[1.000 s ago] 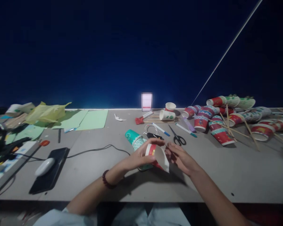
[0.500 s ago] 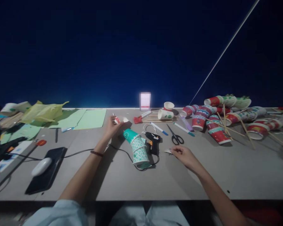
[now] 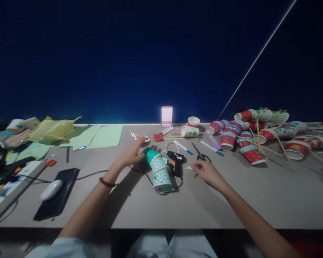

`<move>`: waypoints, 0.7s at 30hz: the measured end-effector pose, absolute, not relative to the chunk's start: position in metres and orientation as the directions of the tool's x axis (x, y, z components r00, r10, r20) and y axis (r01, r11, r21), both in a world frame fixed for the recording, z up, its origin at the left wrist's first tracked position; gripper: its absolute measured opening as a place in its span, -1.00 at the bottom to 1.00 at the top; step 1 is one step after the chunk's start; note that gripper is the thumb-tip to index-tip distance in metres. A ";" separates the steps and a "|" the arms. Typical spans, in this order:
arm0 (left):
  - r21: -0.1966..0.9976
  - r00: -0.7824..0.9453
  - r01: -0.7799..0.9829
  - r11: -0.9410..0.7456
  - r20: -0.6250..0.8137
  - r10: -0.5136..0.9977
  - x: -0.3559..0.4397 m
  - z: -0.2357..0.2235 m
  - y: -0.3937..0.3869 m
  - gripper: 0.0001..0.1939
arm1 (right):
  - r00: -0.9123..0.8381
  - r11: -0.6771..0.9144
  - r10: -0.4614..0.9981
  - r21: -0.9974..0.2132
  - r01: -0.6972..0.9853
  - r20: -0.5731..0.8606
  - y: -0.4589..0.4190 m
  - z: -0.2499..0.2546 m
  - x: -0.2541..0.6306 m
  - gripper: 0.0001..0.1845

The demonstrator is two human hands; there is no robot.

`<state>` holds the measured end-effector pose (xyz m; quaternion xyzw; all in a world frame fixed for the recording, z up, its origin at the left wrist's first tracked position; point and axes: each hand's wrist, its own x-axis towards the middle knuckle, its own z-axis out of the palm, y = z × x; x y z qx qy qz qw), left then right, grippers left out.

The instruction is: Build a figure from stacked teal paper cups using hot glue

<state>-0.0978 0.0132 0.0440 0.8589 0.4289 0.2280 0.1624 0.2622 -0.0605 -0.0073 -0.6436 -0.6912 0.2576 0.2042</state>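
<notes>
My left hand point(image 3: 131, 152) is open, its fingers stretched out just beyond the narrow green end of a stack of joined paper cups point(image 3: 160, 170) lying on its side. Past its fingertips lies a small red-and-white paper scrap point(image 3: 135, 135), partly hidden by the hand. My right hand point(image 3: 206, 171) is closed in a pinch on a small white paper piece point(image 3: 189, 167), whose tip shows left of the fingers. Black scissors point(image 3: 201, 154) lie just behind that hand. Between the hands, beside the cups, rests a black glue gun point(image 3: 175, 159).
Markers point(image 3: 183, 147), wooden sticks point(image 3: 177, 138) and white cups point(image 3: 190, 131) lie at the back. Several decorated cup stacks point(image 3: 251, 147) crowd the right. On the left are green paper sheets point(image 3: 104, 137), a phone point(image 3: 61, 197) under a white mouse point(image 3: 51, 190), and a power strip point(image 3: 14, 190).
My left hand has let go of the red-and-white scrap, opened, and come right toward the cup stack. My right hand, still pinching the white paper, has shifted slightly away from me.
</notes>
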 end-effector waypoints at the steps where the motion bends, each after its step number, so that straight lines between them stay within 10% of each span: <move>1: 0.427 0.593 0.650 -0.629 0.233 0.771 -0.093 0.049 0.006 -0.29 | -0.078 0.020 0.995 -0.608 0.794 -0.069 -0.058 -0.006 0.261 -0.79; 14: 0.279 0.706 0.627 -0.727 0.190 0.682 -0.095 0.047 -0.014 -0.33 | 0.011 -0.043 0.998 -0.582 0.812 -0.058 -0.059 0.017 0.258 -0.76; 21: 0.245 0.225 0.905 -0.348 0.417 0.880 -0.098 0.046 -0.013 -0.40 | 0.229 -0.175 0.962 -0.314 0.933 0.146 -0.031 0.034 0.303 -0.72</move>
